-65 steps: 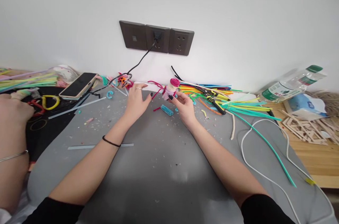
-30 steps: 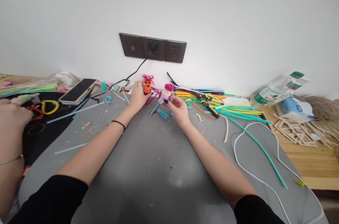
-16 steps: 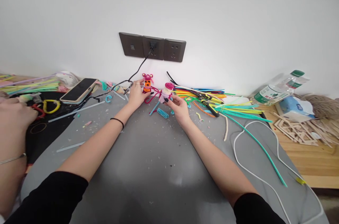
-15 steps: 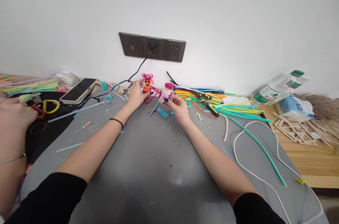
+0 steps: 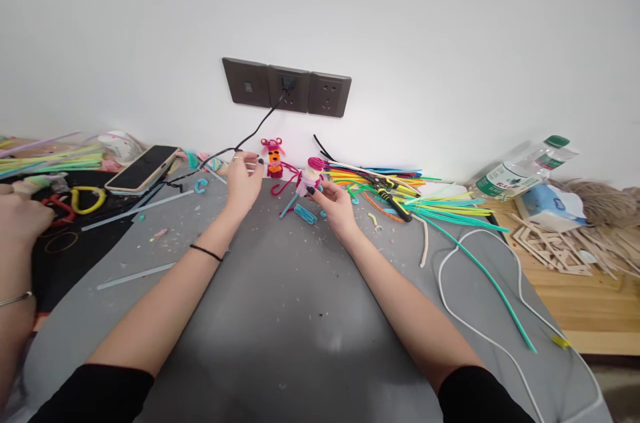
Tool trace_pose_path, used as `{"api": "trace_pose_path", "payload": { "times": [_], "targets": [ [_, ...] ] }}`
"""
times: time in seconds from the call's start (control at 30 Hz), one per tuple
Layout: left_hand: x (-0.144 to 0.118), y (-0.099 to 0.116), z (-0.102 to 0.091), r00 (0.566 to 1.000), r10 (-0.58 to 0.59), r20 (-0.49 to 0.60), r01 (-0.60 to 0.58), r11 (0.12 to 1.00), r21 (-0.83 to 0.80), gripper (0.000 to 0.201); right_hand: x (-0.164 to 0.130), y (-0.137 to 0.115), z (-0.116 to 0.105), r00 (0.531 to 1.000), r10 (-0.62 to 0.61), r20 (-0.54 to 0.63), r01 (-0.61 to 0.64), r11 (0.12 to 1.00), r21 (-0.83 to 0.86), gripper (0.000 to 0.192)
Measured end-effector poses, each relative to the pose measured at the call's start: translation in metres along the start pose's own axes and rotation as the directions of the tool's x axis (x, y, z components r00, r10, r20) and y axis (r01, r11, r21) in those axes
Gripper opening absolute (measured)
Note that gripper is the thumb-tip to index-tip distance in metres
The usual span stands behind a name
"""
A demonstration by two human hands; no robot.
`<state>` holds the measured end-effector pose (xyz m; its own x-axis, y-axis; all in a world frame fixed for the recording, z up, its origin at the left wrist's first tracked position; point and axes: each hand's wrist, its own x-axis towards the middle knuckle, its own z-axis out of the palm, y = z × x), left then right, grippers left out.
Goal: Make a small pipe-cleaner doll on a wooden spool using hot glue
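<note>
Fingers apart and holding nothing, my left hand (image 5: 245,182) is just left of a small pink and orange pipe-cleaner figure (image 5: 275,160), which stands upright against the wall. My right hand (image 5: 336,204) grips a pink pipe-cleaner doll (image 5: 311,178) with a magenta top and a cream band, by its lower right side. Between the two figures lies a looped magenta pipe cleaner (image 5: 283,187). Below the doll, a blue pipe-cleaner piece (image 5: 305,214) rests on the grey mat (image 5: 280,316).
Coloured pipe cleaners (image 5: 450,210) and yellow-black pliers (image 5: 391,198) lie to the right, with a white cable (image 5: 443,283) nearer. A bottle (image 5: 520,173) and tissue pack (image 5: 550,206) stand at far right. Left are a phone (image 5: 143,170), scissors (image 5: 89,199) and another person's hand (image 5: 23,216).
My left hand has let go of the pink and orange figure and drawn back left, its fingers now apart. My right hand still holds the pink doll in about the same place.
</note>
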<state>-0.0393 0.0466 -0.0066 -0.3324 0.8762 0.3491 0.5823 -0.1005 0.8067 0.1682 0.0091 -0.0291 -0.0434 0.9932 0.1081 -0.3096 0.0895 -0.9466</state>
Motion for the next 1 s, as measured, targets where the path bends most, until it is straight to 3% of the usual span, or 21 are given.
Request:
{"api": "trace_pose_path", "payload": {
  "times": [0.07, 0.17, 0.27, 0.33, 0.4, 0.8, 1.0],
  "targets": [
    [0.002, -0.002, 0.004, 0.997, -0.060, 0.052, 0.060, 0.998, -0.012, 0.016, 0.000, 0.000, 0.000, 1.000, 0.005, -0.003, -0.005, 1.000, -0.008, 0.049],
    [-0.009, 0.005, 0.007, 0.983, 0.062, 0.174, -0.036, 0.988, -0.150, 0.024, 0.000, -0.001, 0.001, 1.000, 0.003, 0.002, -0.003, 1.000, -0.017, 0.048],
    [-0.023, 0.017, 0.006, 0.886, 0.223, 0.407, -0.078, 0.936, -0.342, 0.050, -0.001, -0.003, 0.001, 1.000, 0.007, 0.012, -0.007, 0.999, -0.044, 0.049],
    [-0.029, 0.022, 0.005, 0.816, 0.245, 0.524, -0.028, 0.922, -0.387, 0.066, -0.001, -0.004, 0.001, 1.000, 0.011, 0.019, -0.010, 0.998, -0.059, 0.048],
    [-0.032, 0.022, 0.003, 0.795, 0.212, 0.568, 0.034, 0.920, -0.391, 0.074, -0.002, -0.004, 0.001, 1.000, 0.010, 0.025, -0.009, 0.998, -0.061, 0.046],
    [-0.038, 0.004, 0.005, 0.876, -0.003, 0.482, 0.252, 0.855, -0.453, 0.078, -0.009, -0.001, 0.005, 0.993, 0.066, 0.099, -0.058, 0.996, -0.073, 0.039],
    [-0.040, 0.007, 0.003, 0.893, 0.014, 0.449, 0.254, 0.808, -0.531, 0.069, -0.006, -0.001, 0.002, 0.998, 0.014, 0.055, -0.007, 0.992, -0.129, 0.035]
  ]
}}
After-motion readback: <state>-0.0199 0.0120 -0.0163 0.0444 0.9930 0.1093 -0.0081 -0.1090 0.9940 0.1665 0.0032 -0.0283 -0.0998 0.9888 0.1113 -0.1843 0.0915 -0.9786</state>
